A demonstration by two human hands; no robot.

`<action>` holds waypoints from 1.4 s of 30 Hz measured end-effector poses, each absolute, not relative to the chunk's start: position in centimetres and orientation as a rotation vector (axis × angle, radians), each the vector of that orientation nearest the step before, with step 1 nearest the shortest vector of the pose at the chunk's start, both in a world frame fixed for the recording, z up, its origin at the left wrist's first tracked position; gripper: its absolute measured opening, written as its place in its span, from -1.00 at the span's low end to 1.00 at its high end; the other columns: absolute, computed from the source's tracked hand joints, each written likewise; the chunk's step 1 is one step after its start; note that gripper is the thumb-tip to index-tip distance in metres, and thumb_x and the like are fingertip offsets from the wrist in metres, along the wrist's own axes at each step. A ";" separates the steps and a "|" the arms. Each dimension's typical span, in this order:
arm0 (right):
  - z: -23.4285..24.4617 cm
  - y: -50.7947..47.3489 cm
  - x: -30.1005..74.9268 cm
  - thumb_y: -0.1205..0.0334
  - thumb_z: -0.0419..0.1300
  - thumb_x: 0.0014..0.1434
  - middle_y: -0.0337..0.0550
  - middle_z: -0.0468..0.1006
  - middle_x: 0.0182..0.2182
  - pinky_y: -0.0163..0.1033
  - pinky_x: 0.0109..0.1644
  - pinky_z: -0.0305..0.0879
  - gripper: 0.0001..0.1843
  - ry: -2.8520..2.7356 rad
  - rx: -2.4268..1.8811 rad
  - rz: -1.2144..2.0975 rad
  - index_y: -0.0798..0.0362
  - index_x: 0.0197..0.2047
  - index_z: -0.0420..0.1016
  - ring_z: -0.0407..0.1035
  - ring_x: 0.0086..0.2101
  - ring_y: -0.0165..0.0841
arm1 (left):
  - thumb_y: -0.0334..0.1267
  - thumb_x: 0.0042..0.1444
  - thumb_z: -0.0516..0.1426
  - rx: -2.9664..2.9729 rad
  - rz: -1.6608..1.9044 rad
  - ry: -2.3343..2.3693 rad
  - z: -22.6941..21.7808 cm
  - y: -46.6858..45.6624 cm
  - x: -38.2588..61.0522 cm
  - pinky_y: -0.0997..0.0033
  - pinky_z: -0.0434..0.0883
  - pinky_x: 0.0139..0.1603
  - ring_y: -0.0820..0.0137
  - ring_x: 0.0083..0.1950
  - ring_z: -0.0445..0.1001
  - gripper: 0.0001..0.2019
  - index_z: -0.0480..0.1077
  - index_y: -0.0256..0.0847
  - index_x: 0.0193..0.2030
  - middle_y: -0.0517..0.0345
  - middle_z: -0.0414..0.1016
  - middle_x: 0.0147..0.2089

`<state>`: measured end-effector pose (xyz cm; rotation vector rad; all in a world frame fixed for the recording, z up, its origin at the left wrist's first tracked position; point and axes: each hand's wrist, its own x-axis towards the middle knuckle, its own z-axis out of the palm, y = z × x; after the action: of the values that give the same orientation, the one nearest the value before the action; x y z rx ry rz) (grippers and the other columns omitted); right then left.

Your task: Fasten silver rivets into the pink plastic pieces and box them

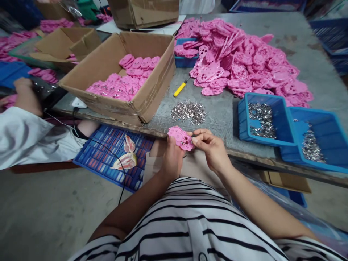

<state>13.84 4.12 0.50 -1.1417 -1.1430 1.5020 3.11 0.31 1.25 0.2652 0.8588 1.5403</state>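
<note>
A pink molded plastic piece (178, 135) with holes and raised shapes is held in my left hand (173, 157), just off the table's front edge. My right hand (213, 148) is closed in a pinch at the right end of that piece. Whatever sits between its thumb and forefinger is too small to make out. Just beyond my hands lies a loose pile of small shiny metal parts (189, 111) on the grey table (217, 110). A screwdriver with a yellow handle (179, 89) lies behind that pile.
A cardboard box (154, 99) with rows of pink pieces stands left. A large heap of pink pieces (244, 61) covers the back. Two blue bins (244, 136) (335, 145) at right hold metal parts. A co-worker's arm (29, 96) is at far left; fruit peel (126, 161) lies on a blue crate.
</note>
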 end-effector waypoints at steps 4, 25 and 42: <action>0.4 3.8 13.3 0.06 0.41 -0.13 -0.07 0.49 -0.21 0.00 0.14 0.15 -0.72 -1.161 -1.137 1.477 0.04 -0.62 0.48 0.31 -0.05 -0.19 | -0.07 0.37 -0.30 0.257 1.575 0.832 1.0 0.2 3.5 0.25 0.23 0.31 0.34 0.26 0.35 -0.50 0.26 -0.12 0.24 0.03 0.47 0.15; 1.1 4.8 14.6 0.11 0.39 -0.16 -0.06 0.44 -0.34 -0.01 0.14 0.14 -0.76 -1.114 -1.173 1.477 0.01 -0.65 0.46 0.21 0.09 -0.10 | 0.04 0.30 -0.10 0.375 1.590 0.848 0.2 0.0 3.5 0.23 0.42 0.08 0.28 0.09 0.48 -0.60 0.34 -0.09 0.09 0.05 0.55 -0.07; 3.1 6.0 15.3 -0.01 0.42 -0.14 -0.04 0.39 -0.17 -0.15 -0.25 0.36 -0.70 -1.648 -1.141 1.476 0.04 -0.61 0.56 0.29 -0.11 -0.17 | 0.16 0.24 -0.10 0.279 1.315 0.927 2.5 0.7 2.9 0.28 0.52 -0.31 0.18 -0.10 0.51 -0.50 0.38 -0.20 -0.02 -0.04 0.51 -0.16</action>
<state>15.32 6.01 3.07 -1.1410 -1.6483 1.4762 2.95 0.65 2.53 0.2791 0.9269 1.3149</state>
